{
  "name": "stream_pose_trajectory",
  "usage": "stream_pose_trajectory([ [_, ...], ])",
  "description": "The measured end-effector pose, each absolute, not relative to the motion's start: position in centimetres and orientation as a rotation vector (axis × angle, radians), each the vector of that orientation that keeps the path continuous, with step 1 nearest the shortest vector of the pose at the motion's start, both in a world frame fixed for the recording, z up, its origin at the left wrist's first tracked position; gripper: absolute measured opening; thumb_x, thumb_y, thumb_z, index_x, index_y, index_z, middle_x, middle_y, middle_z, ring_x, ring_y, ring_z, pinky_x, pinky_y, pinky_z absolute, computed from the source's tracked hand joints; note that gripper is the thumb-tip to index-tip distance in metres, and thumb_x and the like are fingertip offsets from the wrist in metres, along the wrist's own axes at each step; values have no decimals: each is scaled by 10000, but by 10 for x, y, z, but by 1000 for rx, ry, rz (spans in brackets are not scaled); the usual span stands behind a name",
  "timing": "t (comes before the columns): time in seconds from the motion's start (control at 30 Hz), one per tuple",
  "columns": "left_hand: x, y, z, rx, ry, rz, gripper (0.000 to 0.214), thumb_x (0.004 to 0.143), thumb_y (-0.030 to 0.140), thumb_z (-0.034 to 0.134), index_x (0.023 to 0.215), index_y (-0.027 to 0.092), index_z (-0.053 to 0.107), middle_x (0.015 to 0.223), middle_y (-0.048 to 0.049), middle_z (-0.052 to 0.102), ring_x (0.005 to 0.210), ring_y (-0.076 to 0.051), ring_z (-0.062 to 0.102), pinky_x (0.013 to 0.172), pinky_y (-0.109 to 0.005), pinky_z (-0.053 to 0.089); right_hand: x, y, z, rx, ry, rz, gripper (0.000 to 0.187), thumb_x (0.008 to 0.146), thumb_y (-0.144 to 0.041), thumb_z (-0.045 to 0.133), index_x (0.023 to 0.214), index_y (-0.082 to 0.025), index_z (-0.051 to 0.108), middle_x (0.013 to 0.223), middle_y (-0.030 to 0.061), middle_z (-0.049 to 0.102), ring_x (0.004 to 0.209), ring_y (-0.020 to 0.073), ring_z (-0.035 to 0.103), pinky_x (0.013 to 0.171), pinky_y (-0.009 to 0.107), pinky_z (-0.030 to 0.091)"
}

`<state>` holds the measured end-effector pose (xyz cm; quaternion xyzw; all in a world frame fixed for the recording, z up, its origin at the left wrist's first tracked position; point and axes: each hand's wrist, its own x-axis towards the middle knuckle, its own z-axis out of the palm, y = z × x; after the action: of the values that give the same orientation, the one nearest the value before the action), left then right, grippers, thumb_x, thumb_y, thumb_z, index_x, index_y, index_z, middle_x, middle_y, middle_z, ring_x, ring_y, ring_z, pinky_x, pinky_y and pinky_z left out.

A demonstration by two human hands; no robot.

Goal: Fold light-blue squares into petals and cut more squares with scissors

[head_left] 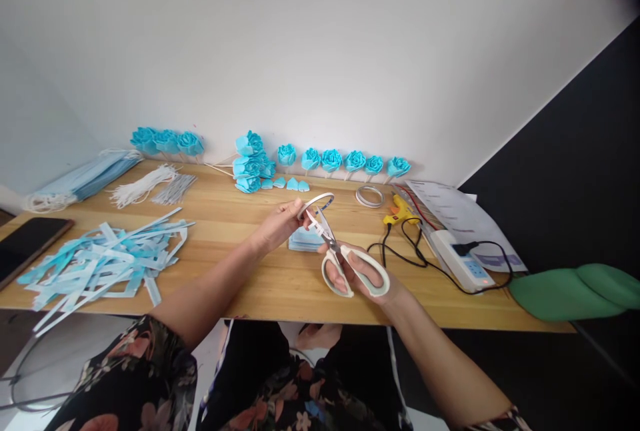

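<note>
My left hand [283, 223] is closed, thumb and fingers pinching a thin white ring that looks like a narrow tape roll [325, 197]. My right hand [364, 271] has its fingers through the cream handles of a pair of scissors [370, 272]. The parted blades point up and left, at the lower part of the ring, close to my left fingers. Whether they touch it I cannot tell. Beneath the hands, a stack of light blue mask fabric [304, 240] lies on the wooden table [280, 294].
Blue fabric flowers [331, 160] line the wall, with small cut petals [292, 184] before them. Left are cut strips [113, 258], face masks [87, 176], white cords [143, 186] and a phone [25, 244]. Right are another ring [370, 196], a yellow glue gun [401, 210] and a power strip [463, 263].
</note>
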<state>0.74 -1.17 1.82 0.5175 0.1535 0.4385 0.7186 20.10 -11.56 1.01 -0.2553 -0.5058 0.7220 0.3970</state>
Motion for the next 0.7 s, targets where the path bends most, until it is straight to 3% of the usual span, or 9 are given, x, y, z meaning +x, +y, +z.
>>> stream_pose_trajectory([
  [0.33,10,-10,8,1140,319,954,529,768,619,642,597,119,614,630,-40,570,638,-137,519,676,-291,405,197,-111,12,-687,-1261,1792,488,886,-562,549,1161,-160,583,659,-11,538,477,80,415,445,221,342],
  [0.7,8,-8,2,1239,335,964,519,710,617,697,570,121,636,633,-38,582,670,-142,516,684,-284,378,191,-114,16,-686,-1140,1795,515,841,-573,611,1120,-141,624,572,-44,484,394,46,333,350,171,257],
])
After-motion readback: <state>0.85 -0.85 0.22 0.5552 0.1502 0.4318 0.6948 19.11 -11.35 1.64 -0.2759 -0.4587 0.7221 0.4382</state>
